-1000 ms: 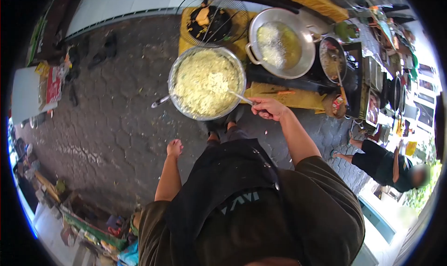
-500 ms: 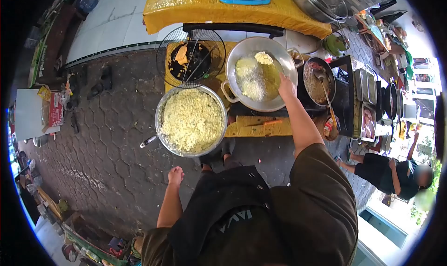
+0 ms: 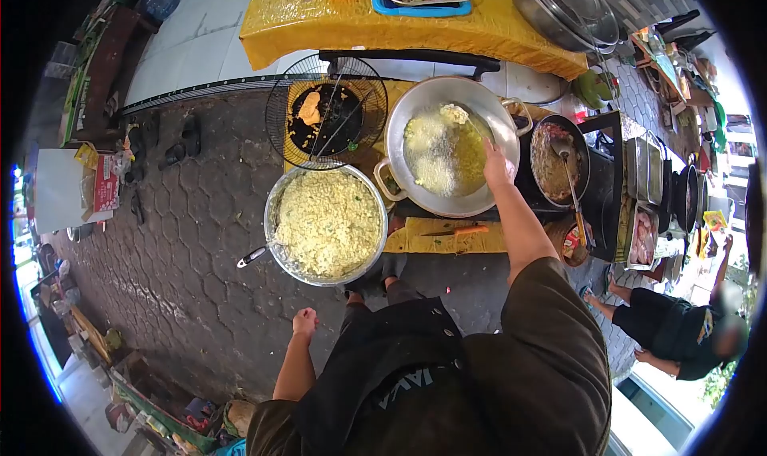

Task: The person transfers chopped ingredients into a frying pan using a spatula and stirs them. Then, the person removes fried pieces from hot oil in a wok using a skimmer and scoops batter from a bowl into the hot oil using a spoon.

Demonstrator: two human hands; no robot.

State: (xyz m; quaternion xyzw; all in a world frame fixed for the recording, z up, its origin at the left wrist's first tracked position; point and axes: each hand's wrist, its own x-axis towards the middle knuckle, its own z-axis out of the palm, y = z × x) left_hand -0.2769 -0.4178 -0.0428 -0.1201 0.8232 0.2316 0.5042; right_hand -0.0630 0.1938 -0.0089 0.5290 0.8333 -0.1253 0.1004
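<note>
My right hand (image 3: 498, 165) is closed on a spoon (image 3: 477, 126) above the right part of a large two-handled metal pan (image 3: 407, 109). Pale batter (image 3: 454, 114) sits at the spoon's far end, over bubbling oil (image 3: 435, 156) with pale frying pieces. To the lower left of that pan, a round metal bowl (image 3: 377, 244) holds a heap of yellowish chopped mixture (image 3: 326, 224); a dark-tipped handle (image 3: 254, 255) sticks out at its left. My left hand (image 3: 304, 322) hangs below the bowl, fingers curled, with nothing visible in it.
A wire basket (image 3: 280, 113) stands left of the pan. A smaller pan (image 3: 551, 164) with a ladle is at its right. An orange-handled knife (image 3: 467, 230) lies on yellow cloth. Behind is a yellow-covered table (image 3: 319, 33). Another person (image 3: 667, 324) is at the right.
My right hand has moved with the spoon from the bowl to above the oil pan. The view has shifted, showing more of the table behind. The other person's arms have moved.
</note>
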